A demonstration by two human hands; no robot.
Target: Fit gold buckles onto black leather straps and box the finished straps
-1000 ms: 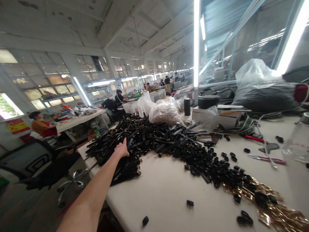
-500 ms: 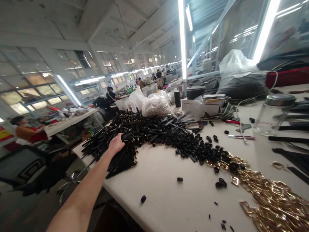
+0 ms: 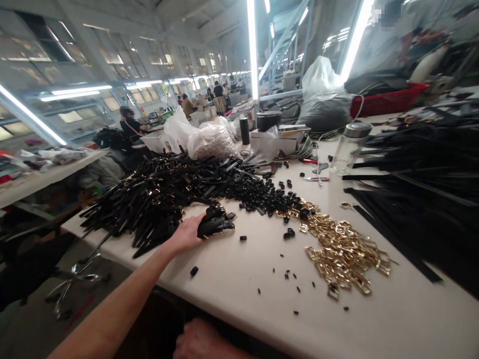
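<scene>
My left hand is closed around a bundle of short black straps with small gold buckles at their ends. It holds the bundle low over the table, at the front of a big heap of black straps with gold fittings. My right hand is at the bottom edge of the view, below the table's front edge, with its fingers curled. What it may hold is hidden. Small black loops form a pile right of the straps, running into a pile of gold rectangular buckles.
Longer black straps cover the table's right side. A glass jar, a red-handled tool and plastic bags stand or lie farther back. Small black bits are scattered on the white tabletop. A wheeled chair is at left; people sit beyond.
My left hand has drawn a bundle of straps off the heap toward the right. My right hand has come into view at the bottom. The view has turned to the right.
</scene>
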